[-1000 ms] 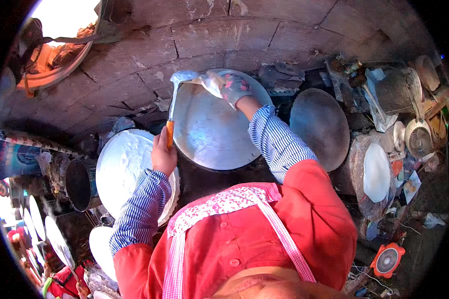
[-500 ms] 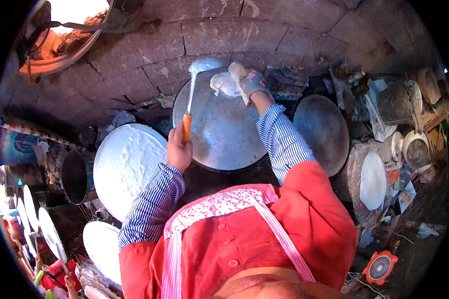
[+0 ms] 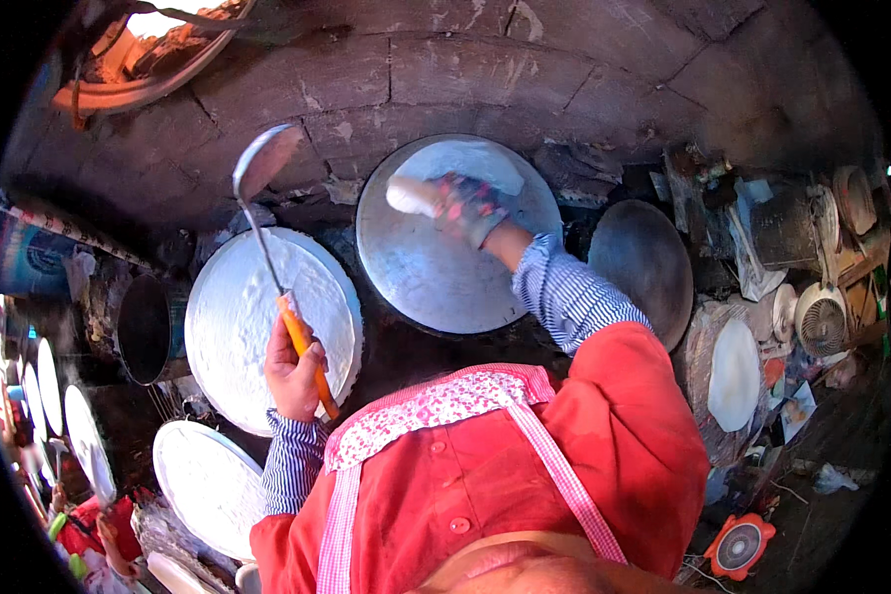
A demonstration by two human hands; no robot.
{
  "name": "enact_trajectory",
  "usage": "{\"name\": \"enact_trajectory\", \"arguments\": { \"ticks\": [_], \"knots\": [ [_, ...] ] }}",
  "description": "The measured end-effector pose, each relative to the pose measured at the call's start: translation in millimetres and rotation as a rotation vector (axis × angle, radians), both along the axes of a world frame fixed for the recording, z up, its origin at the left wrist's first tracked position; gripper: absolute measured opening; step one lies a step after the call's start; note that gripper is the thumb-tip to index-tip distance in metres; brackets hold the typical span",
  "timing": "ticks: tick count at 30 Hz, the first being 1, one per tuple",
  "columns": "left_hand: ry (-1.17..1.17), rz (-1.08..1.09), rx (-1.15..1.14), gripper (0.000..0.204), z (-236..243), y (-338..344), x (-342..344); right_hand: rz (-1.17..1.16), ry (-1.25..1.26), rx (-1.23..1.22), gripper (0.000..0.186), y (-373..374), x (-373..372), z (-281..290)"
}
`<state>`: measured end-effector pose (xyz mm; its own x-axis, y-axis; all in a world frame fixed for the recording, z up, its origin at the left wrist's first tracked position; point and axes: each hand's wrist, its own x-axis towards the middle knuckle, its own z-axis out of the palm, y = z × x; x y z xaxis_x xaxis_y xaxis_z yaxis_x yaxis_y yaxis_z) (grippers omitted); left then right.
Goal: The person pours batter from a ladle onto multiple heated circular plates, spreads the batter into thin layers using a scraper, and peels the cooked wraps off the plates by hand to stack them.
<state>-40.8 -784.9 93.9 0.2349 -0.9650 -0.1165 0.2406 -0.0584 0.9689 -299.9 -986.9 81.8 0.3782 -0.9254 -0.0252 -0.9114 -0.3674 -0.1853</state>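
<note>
My left hand [image 3: 295, 376] grips the orange handle of a metal ladle [image 3: 257, 223]. Its bowl is raised above a large round pan with wet-looking white batter [image 3: 267, 327]. On the round grey griddle [image 3: 445, 287] ahead of me, white batter [image 3: 470, 163] covers part of the far side. My right hand [image 3: 470, 210], in a patterned grey and pink glove, is closed around a pale oblong pad [image 3: 413, 196] at the batter's near edge. Motion blurs the pad, so its exact kind is unclear.
A dark round griddle [image 3: 642, 269] stands to the right, near a pale flat disc [image 3: 735, 374] and a small fan [image 3: 824, 322]. Another white round [image 3: 208, 485] lies at lower left. A block wall [image 3: 445, 74] rises behind. An orange device [image 3: 741, 546] sits at lower right.
My left hand and the ladle have swung left and down, away from the griddle's edge. The white batter on the griddle has spread wider. My right hand has moved left and nearer with the pad.
</note>
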Motion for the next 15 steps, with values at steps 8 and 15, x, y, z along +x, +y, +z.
{"name": "enact_trajectory", "arguments": {
  "ticks": [8,15],
  "knots": [
    [0.159,0.097,0.004,0.041,-0.8,31.0,34.8,-0.156,0.043,0.007,0.035,-46.1,6.1,7.1],
    [0.325,0.124,0.022,0.041,-5.0,48.8,52.8,0.107,0.139,-0.088,0.028,27.2,28.9,-3.0]
  ]
}}
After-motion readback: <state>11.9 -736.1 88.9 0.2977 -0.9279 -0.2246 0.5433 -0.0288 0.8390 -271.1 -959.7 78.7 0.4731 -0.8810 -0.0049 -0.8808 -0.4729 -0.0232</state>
